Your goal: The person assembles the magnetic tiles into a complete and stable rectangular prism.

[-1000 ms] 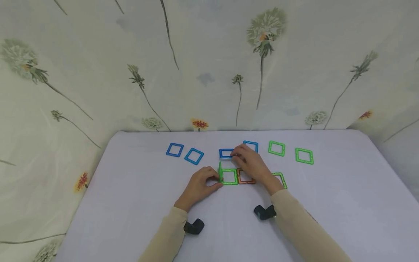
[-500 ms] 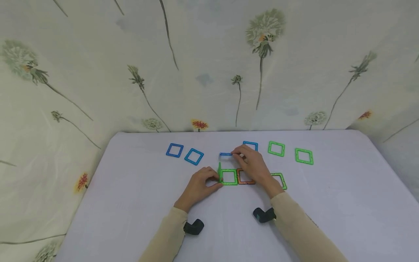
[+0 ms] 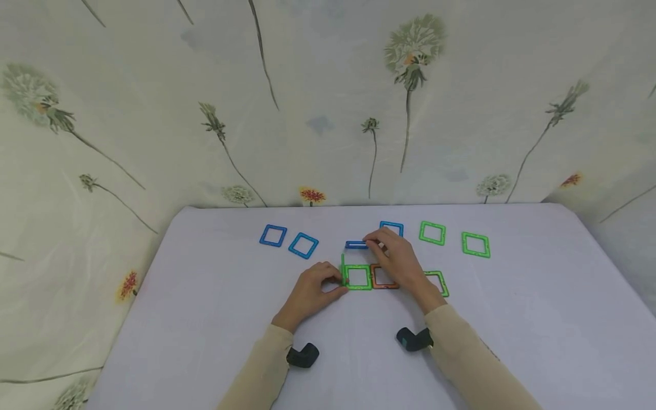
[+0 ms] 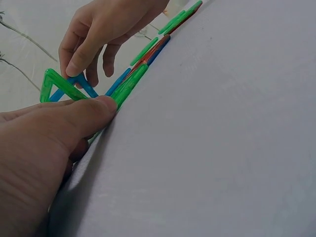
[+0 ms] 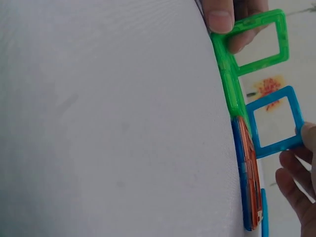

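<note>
Head view forward-down, distant (wrist views close)

Upright fr. (image 3: 343, 263) L of flat fr. (image 3: 359, 288)

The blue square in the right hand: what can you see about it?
The blue square is a shiny, plastic-looking frame with an open middle. The right hand pinches it near one corner, tilted, so the head view shows a thin strip. It is beyond the flat green square; whether it touches that or the table, I can't tell.
</note>
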A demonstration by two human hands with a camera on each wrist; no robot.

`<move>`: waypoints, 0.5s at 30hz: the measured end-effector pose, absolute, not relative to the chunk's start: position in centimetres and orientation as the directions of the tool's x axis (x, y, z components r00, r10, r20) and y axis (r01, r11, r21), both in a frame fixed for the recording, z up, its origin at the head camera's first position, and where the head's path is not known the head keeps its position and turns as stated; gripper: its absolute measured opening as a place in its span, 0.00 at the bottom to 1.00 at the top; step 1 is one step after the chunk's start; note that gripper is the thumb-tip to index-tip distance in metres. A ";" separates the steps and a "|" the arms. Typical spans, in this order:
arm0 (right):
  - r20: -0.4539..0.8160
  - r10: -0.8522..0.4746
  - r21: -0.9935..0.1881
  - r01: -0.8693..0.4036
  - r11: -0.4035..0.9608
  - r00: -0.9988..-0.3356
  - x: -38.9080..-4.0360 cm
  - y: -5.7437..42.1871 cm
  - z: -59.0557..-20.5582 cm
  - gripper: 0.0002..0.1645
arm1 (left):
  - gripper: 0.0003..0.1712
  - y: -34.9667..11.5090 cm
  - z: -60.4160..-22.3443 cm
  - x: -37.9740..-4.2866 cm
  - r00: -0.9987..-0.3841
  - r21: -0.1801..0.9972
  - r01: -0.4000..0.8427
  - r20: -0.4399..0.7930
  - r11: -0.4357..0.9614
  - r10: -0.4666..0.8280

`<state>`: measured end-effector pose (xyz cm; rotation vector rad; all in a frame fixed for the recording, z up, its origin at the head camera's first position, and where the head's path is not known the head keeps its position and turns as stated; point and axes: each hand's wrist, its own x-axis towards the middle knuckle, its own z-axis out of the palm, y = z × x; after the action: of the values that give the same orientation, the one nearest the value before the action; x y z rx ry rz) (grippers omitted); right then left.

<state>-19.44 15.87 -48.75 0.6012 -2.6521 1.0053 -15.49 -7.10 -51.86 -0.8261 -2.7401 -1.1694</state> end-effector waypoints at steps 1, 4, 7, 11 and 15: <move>0.362 -0.292 -0.572 -0.458 0.680 -0.885 -19.4 15.9 -48.8 0.10 | 0.09 -7.1 -51.8 -15.5 -0.855 0.656 0.494 0.248 0.571 0.455; 0.373 -0.295 -0.566 -0.468 0.679 -0.880 -19.4 15.9 -48.9 0.11 | 0.09 -7.1 -51.7 -15.4 -0.857 0.659 0.490 0.246 0.570 0.452; 0.377 -0.297 -0.563 -0.472 0.679 -0.877 -19.3 15.9 -48.9 0.11 | 0.09 -7.1 -51.6 -15.3 -0.859 0.663 0.486 0.241 0.570 0.452; 0.384 -0.299 -0.565 -0.478 0.673 -0.873 -19.1 15.9 -48.9 0.10 | 0.09 -7.1 -51.6 -15.4 -0.862 0.666 0.479 0.231 0.573 0.452; 0.396 -0.298 -0.563 -0.486 0.669 -0.869 -19.0 16.0 -48.9 0.10 | 0.09 -7.0 -51.7 -15.4 -0.863 0.668 0.476 0.228 0.572 0.451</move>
<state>-18.98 15.99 -48.88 0.6278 -2.6146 0.9973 -15.40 -7.03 -51.66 -0.8135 -2.7563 -1.1865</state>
